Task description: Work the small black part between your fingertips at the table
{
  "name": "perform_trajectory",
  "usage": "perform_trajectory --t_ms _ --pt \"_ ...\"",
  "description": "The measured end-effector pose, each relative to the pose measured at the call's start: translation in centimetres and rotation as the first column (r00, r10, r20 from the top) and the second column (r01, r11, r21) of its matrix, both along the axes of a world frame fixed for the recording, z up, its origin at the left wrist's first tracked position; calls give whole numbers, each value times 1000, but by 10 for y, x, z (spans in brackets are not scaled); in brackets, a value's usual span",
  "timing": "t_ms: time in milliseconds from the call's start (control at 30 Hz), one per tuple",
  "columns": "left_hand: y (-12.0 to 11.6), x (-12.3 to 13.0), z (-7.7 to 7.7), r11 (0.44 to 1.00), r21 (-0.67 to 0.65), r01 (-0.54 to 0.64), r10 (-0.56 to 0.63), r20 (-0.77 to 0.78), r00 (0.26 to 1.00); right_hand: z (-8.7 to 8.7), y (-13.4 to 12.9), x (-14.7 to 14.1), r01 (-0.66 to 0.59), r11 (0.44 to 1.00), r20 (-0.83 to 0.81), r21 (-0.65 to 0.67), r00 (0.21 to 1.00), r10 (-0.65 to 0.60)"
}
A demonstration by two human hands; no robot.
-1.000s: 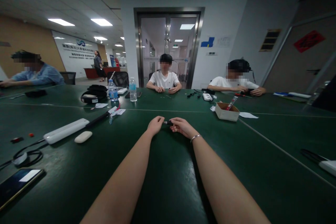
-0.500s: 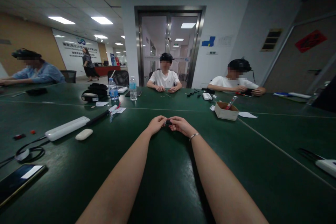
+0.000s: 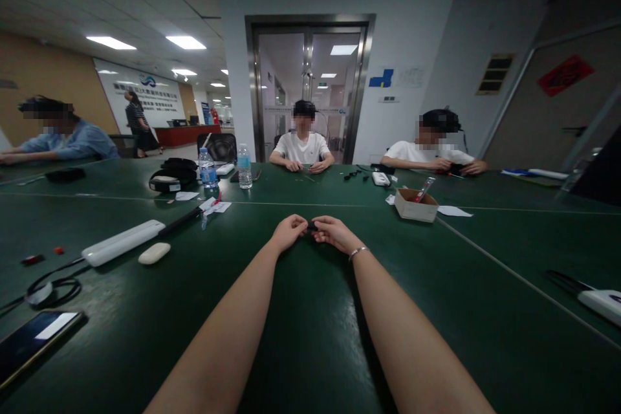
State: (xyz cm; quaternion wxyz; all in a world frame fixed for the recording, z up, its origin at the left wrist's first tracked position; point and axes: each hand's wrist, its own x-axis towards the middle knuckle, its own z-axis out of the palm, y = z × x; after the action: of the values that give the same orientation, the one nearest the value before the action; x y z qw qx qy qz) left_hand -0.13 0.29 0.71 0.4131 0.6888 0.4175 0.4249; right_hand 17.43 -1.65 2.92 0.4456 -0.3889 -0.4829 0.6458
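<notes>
Both my arms reach forward over the green table (image 3: 310,310). My left hand (image 3: 290,231) is closed, its thumb and fingers pinching the left end of a small black object (image 3: 311,226). On the other side my right hand (image 3: 334,233), with a silver bracelet (image 3: 358,253) at the wrist, is closed on the same object. Fingers cover most of it, and it is too small to tell its kind. The two hands are close together, just above the tabletop.
Left lie a phone (image 3: 39,344), a white oval case (image 3: 154,253), and a white bar-shaped device (image 3: 123,242) with a black cable. Two water bottles (image 3: 244,167) stand beyond. A small open box (image 3: 416,206) holds a red-and-clear item. Several people sit around the table.
My hands keep their pinch on the small black object, with hardly any movement. The whole view has shifted slightly. In the background, a walking person has moved left.
</notes>
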Motion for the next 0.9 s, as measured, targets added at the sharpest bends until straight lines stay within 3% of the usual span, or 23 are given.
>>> perform_trajectory --t_ms 400,600,900 --pt "4 1 -4 999 -17 -42 41 -54 998 -4 2 2 -9 999 -15 32 1000 9" --pt "-2 1 -1 999 8 31 -32 25 999 -6 3 3 -22 999 -34 48 999 24" --pt "-6 0 4 997 60 -40 48 -142 989 -6 1 5 -15 996 -84 85 996 22"
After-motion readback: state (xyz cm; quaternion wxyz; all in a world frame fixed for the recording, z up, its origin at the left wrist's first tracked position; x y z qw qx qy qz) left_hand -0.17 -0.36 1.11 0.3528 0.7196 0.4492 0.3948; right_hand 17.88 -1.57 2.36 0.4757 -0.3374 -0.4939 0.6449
